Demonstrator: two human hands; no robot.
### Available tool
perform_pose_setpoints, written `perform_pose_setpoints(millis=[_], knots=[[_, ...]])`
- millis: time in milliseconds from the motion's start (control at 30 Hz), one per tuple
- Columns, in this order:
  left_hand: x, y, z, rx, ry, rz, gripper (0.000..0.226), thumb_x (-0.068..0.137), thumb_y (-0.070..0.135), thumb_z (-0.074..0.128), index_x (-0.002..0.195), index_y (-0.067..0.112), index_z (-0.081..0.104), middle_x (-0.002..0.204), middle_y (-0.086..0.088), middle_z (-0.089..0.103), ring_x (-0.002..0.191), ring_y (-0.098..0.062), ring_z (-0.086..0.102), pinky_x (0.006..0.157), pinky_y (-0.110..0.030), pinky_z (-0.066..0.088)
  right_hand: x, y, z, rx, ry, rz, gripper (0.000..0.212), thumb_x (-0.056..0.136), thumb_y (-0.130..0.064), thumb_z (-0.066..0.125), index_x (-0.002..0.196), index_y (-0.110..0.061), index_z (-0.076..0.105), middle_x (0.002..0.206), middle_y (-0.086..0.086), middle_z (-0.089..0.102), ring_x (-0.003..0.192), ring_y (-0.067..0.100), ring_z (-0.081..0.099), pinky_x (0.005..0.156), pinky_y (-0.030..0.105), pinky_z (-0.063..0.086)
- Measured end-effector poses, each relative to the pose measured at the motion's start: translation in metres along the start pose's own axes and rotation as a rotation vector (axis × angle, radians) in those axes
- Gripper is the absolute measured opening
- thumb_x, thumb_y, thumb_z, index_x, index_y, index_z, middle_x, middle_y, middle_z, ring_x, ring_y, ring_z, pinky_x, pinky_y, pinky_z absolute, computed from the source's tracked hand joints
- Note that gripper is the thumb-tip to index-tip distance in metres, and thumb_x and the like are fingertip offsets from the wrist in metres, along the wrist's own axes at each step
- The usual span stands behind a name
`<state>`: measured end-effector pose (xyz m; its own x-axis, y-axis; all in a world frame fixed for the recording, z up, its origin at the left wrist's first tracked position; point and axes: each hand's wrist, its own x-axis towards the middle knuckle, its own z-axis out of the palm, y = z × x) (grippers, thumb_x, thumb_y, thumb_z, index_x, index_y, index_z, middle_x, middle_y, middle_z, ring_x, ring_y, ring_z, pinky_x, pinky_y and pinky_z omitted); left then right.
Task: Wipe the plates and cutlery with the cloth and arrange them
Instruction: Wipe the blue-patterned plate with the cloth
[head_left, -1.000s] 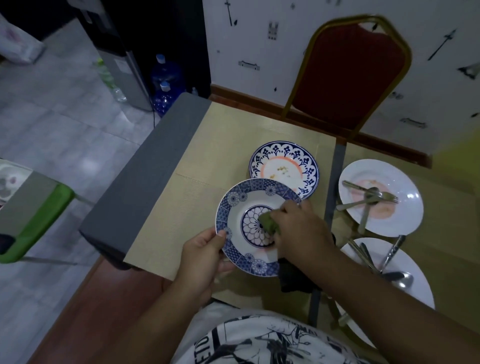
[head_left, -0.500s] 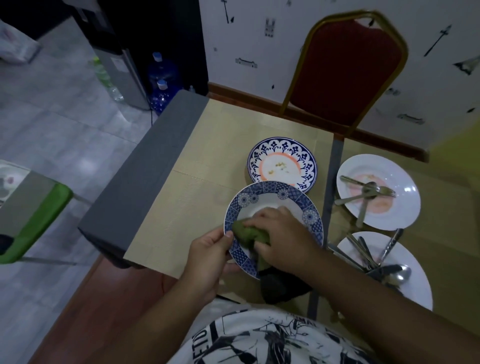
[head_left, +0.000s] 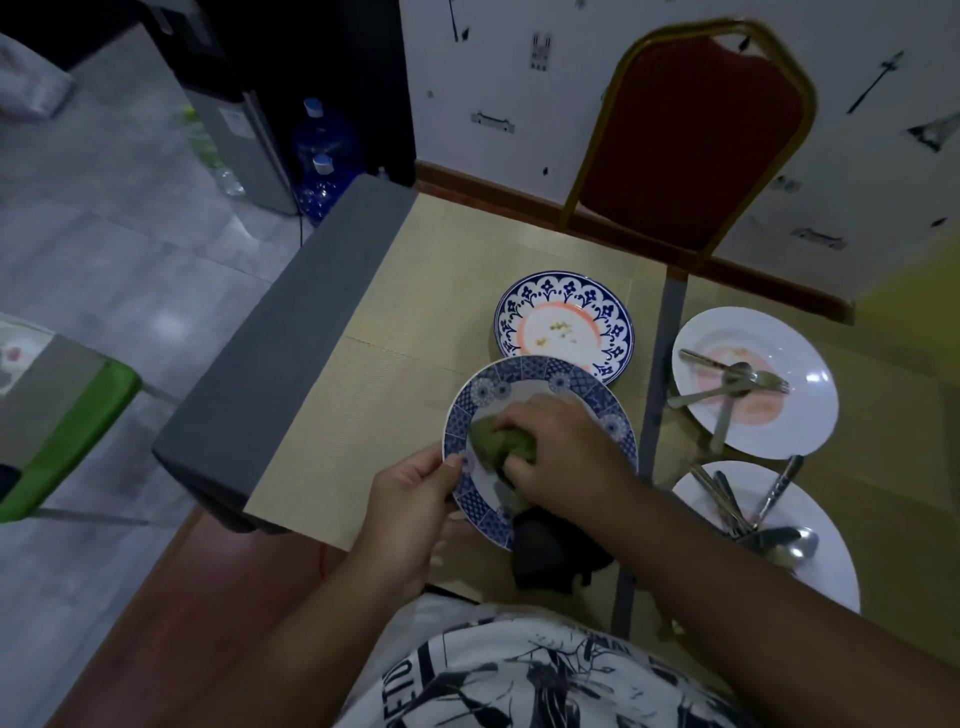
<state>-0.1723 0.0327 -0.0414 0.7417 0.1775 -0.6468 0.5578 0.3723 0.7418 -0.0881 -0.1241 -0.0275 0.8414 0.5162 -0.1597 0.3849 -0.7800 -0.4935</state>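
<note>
My left hand (head_left: 410, 512) grips the near-left rim of a blue-patterned plate (head_left: 524, 376), held just above the table. My right hand (head_left: 563, 449) presses a green cloth (head_left: 491, 439) onto the plate's centre; a dark part of the cloth (head_left: 550, 553) hangs below my wrist. Behind it lies a blue-and-orange plate (head_left: 563, 322) with crumbs. To the right are two white plates: the far one (head_left: 800, 415) carries forks and a spoon (head_left: 727, 387), the near one (head_left: 831, 561) holds several pieces of cutlery (head_left: 758, 512).
The table (head_left: 395, 374) has a beige mat and a grey left edge. A red chair with a gold frame (head_left: 691, 135) stands at the far side. Water bottles (head_left: 324, 156) and a dispenser sit on the floor at back left. A green stool (head_left: 62, 415) is at left.
The plate tilted from upright toward flat and shifted right. My right hand moved the cloth from the plate's centre toward its left side, with the wiping motion continuing.
</note>
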Motion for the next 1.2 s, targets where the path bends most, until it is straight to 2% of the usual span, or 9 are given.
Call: perform_pose_setpoints(millis=[100,200,367,500,667,767,867,1000,1200], knots=[[-0.001,0.003,-0.006,-0.033,0.036,0.019,0.023,0.102,0.011,0.051,0.111,0.007,0.072,0.101,-0.016,0.077,0.091,-0.034,0.074,0.071,-0.045,0.062,0.005,0.016,-0.012,-0.134,0.086,0.13,0.034,0.075,-0.029,0.064,0.109,-0.028,0.059,0.108,-0.001,0.053,0.105,0.024,0.042,0.074,0.042,0.05],[0.0,0.003,-0.011,-0.063,0.065,0.023,0.022,0.101,0.01,0.052,0.112,0.006,0.071,0.1,-0.015,0.077,0.088,-0.032,0.075,0.064,-0.039,0.063,-0.013,0.018,-0.012,-0.265,0.018,0.094,0.03,0.079,-0.032,0.063,0.109,-0.029,0.062,0.106,-0.002,0.052,0.104,0.023,0.042,0.072,0.036,0.047],[-0.001,-0.005,-0.007,-0.029,0.045,-0.031,0.023,0.102,0.011,0.051,0.113,0.006,0.071,0.101,-0.017,0.077,0.091,-0.036,0.074,0.073,-0.048,0.062,-0.039,-0.007,0.009,0.01,-0.147,-0.002,0.033,0.076,-0.028,0.062,0.108,-0.029,0.063,0.101,-0.004,0.052,0.101,0.017,0.042,0.08,0.037,0.046],[-0.003,-0.006,-0.001,-0.027,0.01,-0.034,0.025,0.102,0.01,0.049,0.116,0.005,0.07,0.103,-0.02,0.076,0.093,-0.038,0.073,0.072,-0.047,0.062,-0.013,-0.009,0.014,0.067,-0.038,-0.046,0.037,0.07,-0.027,0.06,0.107,-0.026,0.066,0.101,-0.001,0.055,0.102,0.023,0.046,0.084,0.04,0.046],[0.0,0.01,-0.007,-0.048,0.068,0.052,0.022,0.101,0.008,0.052,0.113,0.004,0.07,0.099,-0.015,0.077,0.08,-0.027,0.076,0.058,-0.034,0.061,-0.001,0.013,-0.004,-0.05,0.104,0.159,0.034,0.077,-0.026,0.065,0.111,-0.029,0.064,0.104,-0.001,0.051,0.105,0.025,0.042,0.075,0.039,0.049],[0.001,0.011,-0.009,-0.054,0.087,0.053,0.022,0.101,0.008,0.052,0.112,0.005,0.07,0.097,-0.014,0.078,0.075,-0.025,0.076,0.055,-0.032,0.06,-0.016,0.015,-0.007,-0.15,-0.061,0.133,0.034,0.08,-0.03,0.067,0.113,-0.033,0.065,0.104,-0.002,0.051,0.104,0.022,0.041,0.078,0.037,0.048],[0.001,0.005,-0.005,-0.042,0.064,0.009,0.023,0.101,0.008,0.051,0.112,0.004,0.071,0.098,-0.016,0.077,0.082,-0.031,0.075,0.062,-0.038,0.062,-0.029,0.001,0.003,-0.014,-0.158,0.024,0.037,0.075,-0.029,0.067,0.112,-0.033,0.068,0.099,-0.002,0.054,0.098,0.019,0.044,0.076,0.033,0.043],[-0.001,-0.004,0.003,-0.039,0.011,-0.023,0.025,0.102,0.009,0.049,0.115,0.003,0.07,0.101,-0.02,0.076,0.088,-0.035,0.074,0.069,-0.044,0.062,-0.006,-0.01,0.008,0.091,-0.037,-0.015,0.041,0.066,-0.031,0.059,0.105,-0.027,0.073,0.088,0.001,0.059,0.088,0.021,0.054,0.076,0.035,0.049],[-0.005,-0.002,-0.002,-0.015,0.006,0.045,0.023,0.102,0.008,0.051,0.114,0.006,0.07,0.102,-0.016,0.077,0.089,-0.033,0.075,0.069,-0.043,0.062,0.021,0.022,-0.012,0.041,0.164,0.248,0.036,0.073,-0.028,0.063,0.108,-0.031,0.07,0.099,0.003,0.063,0.088,0.024,0.057,0.069,0.04,0.055]])
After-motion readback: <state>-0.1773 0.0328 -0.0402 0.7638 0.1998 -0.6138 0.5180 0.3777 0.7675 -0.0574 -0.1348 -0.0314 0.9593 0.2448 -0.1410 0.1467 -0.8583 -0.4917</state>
